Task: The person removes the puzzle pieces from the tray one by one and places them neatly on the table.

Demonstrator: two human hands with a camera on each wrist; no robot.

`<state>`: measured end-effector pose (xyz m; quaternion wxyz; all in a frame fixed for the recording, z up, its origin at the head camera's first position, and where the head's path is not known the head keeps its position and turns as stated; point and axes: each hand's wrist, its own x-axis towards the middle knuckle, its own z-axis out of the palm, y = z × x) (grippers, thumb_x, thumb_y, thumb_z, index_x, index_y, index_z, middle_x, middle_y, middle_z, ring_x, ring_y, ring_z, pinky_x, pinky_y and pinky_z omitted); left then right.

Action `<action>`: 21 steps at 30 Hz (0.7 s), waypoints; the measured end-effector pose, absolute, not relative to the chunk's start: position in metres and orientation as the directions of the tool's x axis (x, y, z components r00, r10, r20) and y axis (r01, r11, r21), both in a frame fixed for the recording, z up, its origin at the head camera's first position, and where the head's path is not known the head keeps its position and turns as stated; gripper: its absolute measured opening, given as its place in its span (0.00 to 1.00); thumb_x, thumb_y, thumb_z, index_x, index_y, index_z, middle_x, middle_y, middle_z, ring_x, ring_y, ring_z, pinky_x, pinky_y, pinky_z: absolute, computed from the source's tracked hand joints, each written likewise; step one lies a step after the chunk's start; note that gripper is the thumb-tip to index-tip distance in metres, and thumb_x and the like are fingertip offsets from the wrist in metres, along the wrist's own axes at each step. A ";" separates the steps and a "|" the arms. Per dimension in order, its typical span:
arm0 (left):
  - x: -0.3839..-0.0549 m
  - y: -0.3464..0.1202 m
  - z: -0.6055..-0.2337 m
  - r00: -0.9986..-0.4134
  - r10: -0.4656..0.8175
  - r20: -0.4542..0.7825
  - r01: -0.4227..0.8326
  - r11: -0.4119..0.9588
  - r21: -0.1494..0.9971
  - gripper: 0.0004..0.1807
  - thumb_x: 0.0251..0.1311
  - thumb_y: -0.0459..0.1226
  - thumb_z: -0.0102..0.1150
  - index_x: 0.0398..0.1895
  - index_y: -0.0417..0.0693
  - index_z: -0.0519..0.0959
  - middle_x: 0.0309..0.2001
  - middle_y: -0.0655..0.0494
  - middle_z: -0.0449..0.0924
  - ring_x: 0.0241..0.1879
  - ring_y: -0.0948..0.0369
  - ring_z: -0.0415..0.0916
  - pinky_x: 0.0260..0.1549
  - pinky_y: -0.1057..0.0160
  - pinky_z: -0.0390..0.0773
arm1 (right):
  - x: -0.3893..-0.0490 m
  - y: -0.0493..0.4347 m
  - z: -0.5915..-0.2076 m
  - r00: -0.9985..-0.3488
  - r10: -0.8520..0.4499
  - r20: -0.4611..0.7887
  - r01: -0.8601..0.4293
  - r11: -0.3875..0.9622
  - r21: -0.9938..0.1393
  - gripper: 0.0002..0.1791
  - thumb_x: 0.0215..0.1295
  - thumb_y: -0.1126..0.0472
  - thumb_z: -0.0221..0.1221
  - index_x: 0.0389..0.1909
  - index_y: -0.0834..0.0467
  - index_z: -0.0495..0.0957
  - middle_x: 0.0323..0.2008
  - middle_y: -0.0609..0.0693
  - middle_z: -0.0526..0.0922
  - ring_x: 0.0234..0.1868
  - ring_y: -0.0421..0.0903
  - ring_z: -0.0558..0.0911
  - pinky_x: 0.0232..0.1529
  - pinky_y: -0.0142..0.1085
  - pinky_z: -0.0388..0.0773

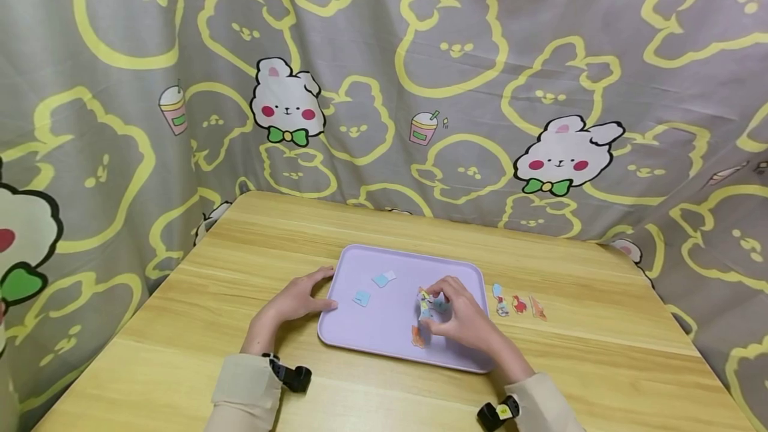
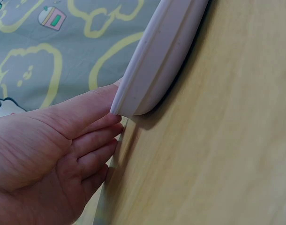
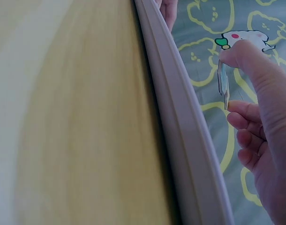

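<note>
A lilac tray [image 1: 384, 342] lies on the wooden table. At its left edge my left hand [image 1: 300, 297] touches the rim, thumb and fingers extended; the left wrist view also shows this hand [image 2: 54, 145] against the tray's side [image 2: 152, 56]. Above the tray's right half, my right hand [image 1: 459, 315] pinches a printed flat cardboard piece [image 1: 425, 302]. Edge-on in the right wrist view, the thin cardboard [image 3: 223, 79] is between thumb and index finger of the right hand [image 3: 274, 112]. An orange piece [image 1: 417, 337] lies below that hand, partly near its fingers.
Two light blue pieces [image 1: 362, 297] lie in the tray's left half. Right of the tray, several printed pieces [image 1: 519, 304] lie in a row on the table [image 1: 600, 339]. A patterned curtain [image 1: 360, 52] hangs behind the table and at both sides.
</note>
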<state>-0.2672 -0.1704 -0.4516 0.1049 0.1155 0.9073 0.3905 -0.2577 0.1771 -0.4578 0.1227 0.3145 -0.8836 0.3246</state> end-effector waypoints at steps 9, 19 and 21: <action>-0.267 -0.171 -0.452 -0.952 0.293 -0.093 0.134 0.667 0.733 0.39 0.60 0.43 0.66 0.73 0.43 0.62 0.74 0.38 0.58 0.74 0.40 0.54 0.73 0.39 0.57 | -0.258 0.191 -0.457 -0.775 -0.463 0.431 -0.632 0.597 -0.495 0.23 0.46 0.57 0.74 0.43 0.55 0.77 0.38 0.49 0.78 0.36 0.44 0.72 0.35 0.30 0.72; -0.268 -0.171 -0.453 -0.951 0.295 -0.096 0.132 0.664 0.736 0.39 0.60 0.43 0.66 0.73 0.43 0.62 0.74 0.38 0.58 0.74 0.40 0.53 0.73 0.39 0.57 | -0.260 0.209 -0.461 -0.788 -0.431 0.439 -0.612 0.626 -0.483 0.24 0.45 0.58 0.74 0.44 0.54 0.77 0.38 0.46 0.77 0.35 0.40 0.70 0.33 0.27 0.70; -0.269 -0.171 -0.453 -0.950 0.298 -0.093 0.136 0.664 0.735 0.39 0.60 0.43 0.66 0.73 0.43 0.62 0.74 0.38 0.58 0.74 0.39 0.54 0.73 0.39 0.57 | -0.260 0.214 -0.461 -0.796 -0.420 0.436 -0.601 0.632 -0.489 0.24 0.45 0.58 0.75 0.45 0.54 0.77 0.38 0.45 0.77 0.35 0.39 0.70 0.33 0.27 0.70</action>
